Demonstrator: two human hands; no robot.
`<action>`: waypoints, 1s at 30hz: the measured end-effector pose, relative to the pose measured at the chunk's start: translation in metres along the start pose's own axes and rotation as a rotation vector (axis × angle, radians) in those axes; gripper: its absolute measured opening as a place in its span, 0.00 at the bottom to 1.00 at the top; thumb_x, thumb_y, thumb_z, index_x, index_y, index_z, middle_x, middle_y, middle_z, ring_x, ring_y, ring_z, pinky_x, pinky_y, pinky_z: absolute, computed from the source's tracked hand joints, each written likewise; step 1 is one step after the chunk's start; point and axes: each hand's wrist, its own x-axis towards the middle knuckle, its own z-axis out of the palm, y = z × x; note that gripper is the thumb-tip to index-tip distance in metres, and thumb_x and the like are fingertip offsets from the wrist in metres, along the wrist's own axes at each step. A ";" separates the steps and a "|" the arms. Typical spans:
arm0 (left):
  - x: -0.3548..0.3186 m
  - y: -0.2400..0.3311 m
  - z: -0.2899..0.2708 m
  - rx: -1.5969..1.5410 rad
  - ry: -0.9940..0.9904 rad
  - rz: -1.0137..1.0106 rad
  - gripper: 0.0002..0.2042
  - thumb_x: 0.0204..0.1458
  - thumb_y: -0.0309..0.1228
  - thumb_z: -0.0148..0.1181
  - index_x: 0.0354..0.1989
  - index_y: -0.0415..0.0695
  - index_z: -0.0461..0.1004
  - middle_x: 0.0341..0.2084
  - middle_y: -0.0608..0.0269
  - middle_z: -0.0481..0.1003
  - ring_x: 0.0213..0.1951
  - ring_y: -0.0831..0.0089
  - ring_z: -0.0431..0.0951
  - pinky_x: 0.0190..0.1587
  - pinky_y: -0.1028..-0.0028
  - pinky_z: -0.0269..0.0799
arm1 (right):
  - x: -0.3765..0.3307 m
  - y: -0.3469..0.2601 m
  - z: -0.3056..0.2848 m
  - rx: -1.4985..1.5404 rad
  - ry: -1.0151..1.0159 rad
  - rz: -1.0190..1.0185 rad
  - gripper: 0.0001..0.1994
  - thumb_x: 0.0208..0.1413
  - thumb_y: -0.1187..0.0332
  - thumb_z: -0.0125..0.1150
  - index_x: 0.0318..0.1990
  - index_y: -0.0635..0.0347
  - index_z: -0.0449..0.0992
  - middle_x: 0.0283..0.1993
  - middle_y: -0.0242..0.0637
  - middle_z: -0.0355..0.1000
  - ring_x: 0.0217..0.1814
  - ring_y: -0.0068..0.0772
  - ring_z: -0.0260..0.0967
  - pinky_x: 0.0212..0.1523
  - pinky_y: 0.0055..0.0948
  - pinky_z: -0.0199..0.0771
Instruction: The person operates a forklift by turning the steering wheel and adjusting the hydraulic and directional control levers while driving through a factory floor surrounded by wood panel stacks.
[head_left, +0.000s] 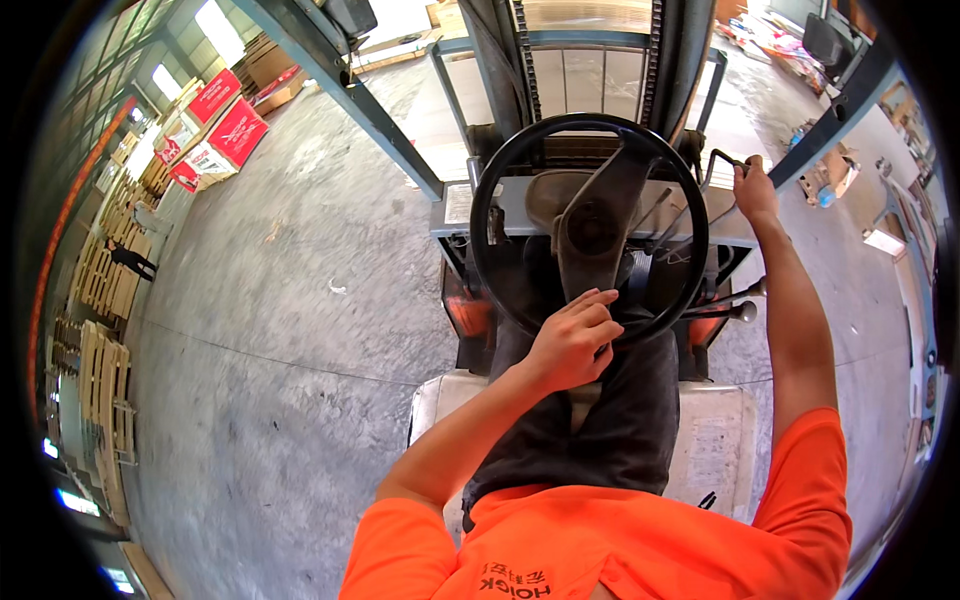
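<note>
I am seated in a forklift, with a black steering wheel (487, 262) in front of me. My left hand (575, 338) is closed at the wheel's lower rim, its fingers lying over the front; what sits under the palm is hidden. Farther out on the right, my right hand (755, 188) is wrapped around the end of a dark bent lever (722, 156) beside the dashboard. Below it, two more levers with round knobs (743, 311) stick out to the right of the steering column (590, 235), untouched.
Ahead stand the mast (494, 70) and a blue load backrest, with stacked boards (585, 14) beyond. Blue frame posts (375, 125) flank me. At left are red and white boxes (215, 135), wooden pallets (105, 375) and a person in dark clothing (131, 259). Assorted items (828, 178) lie at right.
</note>
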 end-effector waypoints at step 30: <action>0.014 -0.012 0.033 -0.064 0.034 0.014 0.10 0.33 0.18 0.62 0.29 0.40 0.75 0.30 0.56 0.73 0.51 0.54 0.75 0.57 0.58 0.70 | -0.062 0.060 0.018 0.126 0.075 -0.241 0.23 0.60 0.55 0.54 0.58 0.55 0.61 0.36 0.57 0.75 0.41 0.63 0.72 0.41 0.53 0.69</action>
